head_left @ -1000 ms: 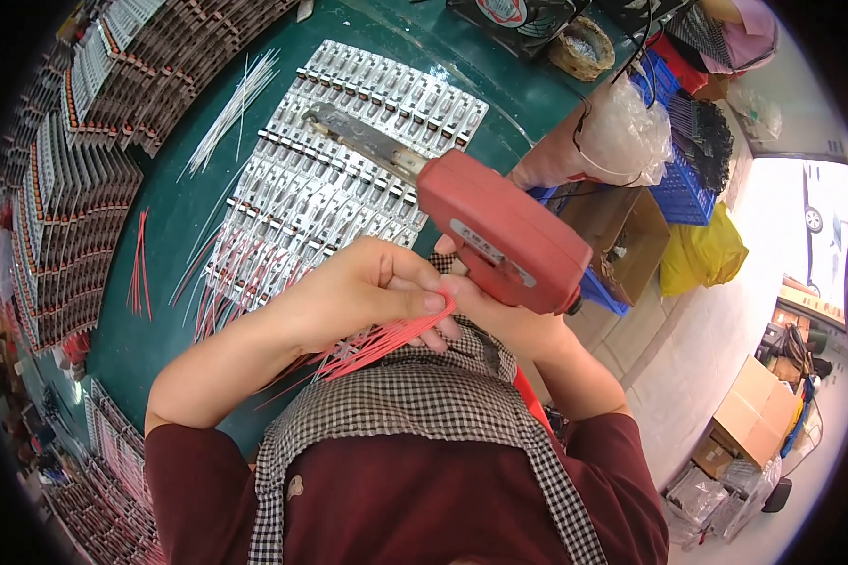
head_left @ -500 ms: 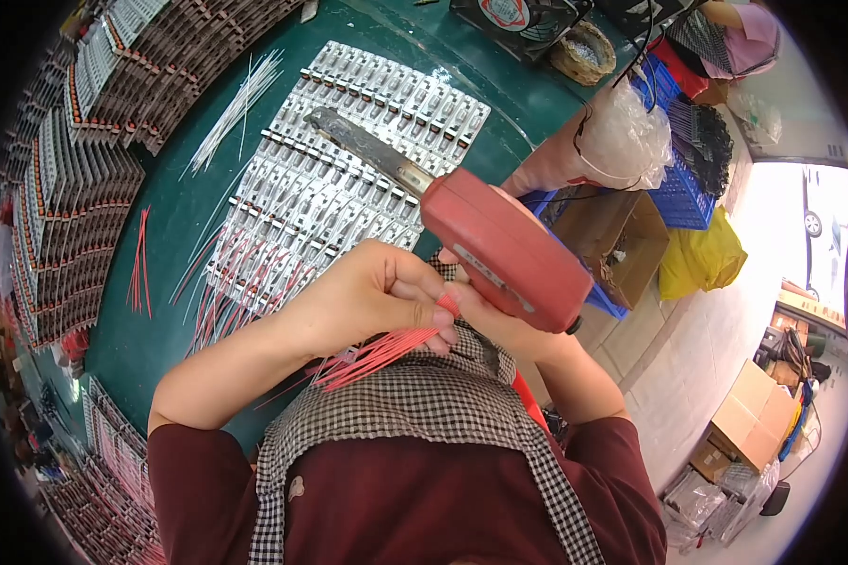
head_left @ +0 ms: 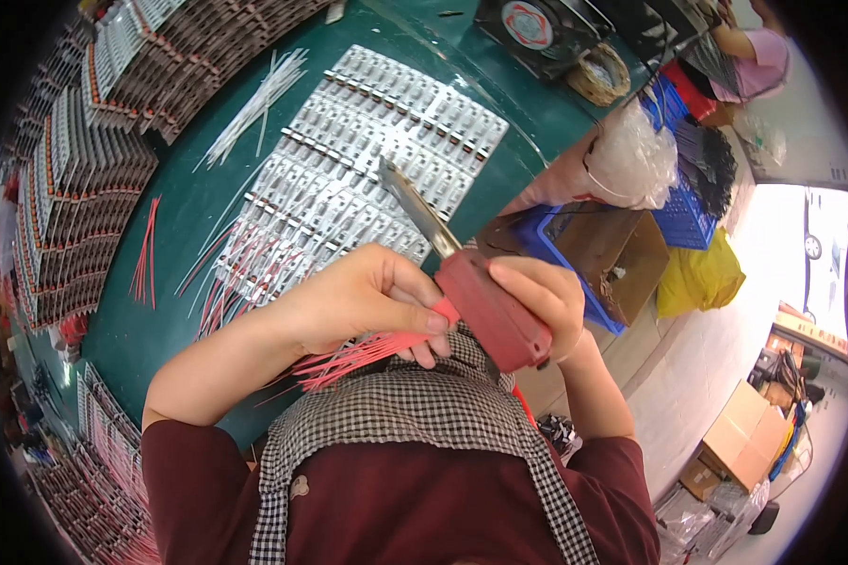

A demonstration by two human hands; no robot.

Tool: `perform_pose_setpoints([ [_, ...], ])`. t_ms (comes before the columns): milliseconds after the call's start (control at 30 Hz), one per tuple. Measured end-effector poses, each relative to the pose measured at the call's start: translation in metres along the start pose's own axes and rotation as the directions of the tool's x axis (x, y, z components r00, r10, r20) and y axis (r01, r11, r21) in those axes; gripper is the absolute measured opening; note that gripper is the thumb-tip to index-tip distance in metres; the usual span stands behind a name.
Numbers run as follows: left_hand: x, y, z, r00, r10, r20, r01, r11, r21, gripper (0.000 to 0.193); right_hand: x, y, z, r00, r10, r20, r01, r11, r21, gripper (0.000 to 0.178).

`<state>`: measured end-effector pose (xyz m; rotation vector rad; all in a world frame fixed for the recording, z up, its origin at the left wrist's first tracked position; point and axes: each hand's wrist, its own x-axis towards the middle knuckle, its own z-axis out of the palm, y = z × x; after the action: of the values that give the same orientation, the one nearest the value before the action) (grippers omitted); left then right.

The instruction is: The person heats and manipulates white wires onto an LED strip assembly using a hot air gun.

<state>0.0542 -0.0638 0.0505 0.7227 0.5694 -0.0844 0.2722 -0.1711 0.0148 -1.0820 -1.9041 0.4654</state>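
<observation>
Pinching a bundle of red wires (head_left: 363, 353) in front of our checked apron (head_left: 377, 419), our left hand (head_left: 377, 292) has thumb and fingers closed on it. With our right hand (head_left: 551, 294) we grip the red tool (head_left: 488, 315), fingers bent around its body; its blade (head_left: 419, 212) points toward the silvery boards (head_left: 367, 104).

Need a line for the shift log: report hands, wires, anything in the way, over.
Left hand pinching a bundle of red wires. Right hand gripping red-bodied tool. Tool body blocks view of part of right hand.
</observation>
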Motion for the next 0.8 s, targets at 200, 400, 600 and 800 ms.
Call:
perform_pose_setpoints([
  [200,-0.050,0.033,-0.032,0.919,0.269,-0.289,-0.181,0.938,0.297,0.011,-0.025,-0.003,-0.004,0.954,0.189,-0.231,-0.248,0.932,-0.263,0.045],
  [400,-0.049,0.037,-0.094,0.334,0.941,-0.053,0.278,-0.044,0.959,0.013,0.032,-0.013,0.014,0.703,0.710,0.033,-0.573,0.538,0.618,0.051],
  [600,-0.028,0.016,-0.122,0.469,0.882,-0.053,0.271,-0.086,0.959,0.019,0.068,-0.004,0.037,0.744,0.648,0.162,-0.533,0.430,0.729,0.052],
  [800,-0.028,0.011,-0.123,0.466,0.885,0.006,0.242,-0.134,0.961,0.019,0.074,-0.006,0.044,0.625,0.722,0.297,-0.716,0.379,0.587,0.053],
])
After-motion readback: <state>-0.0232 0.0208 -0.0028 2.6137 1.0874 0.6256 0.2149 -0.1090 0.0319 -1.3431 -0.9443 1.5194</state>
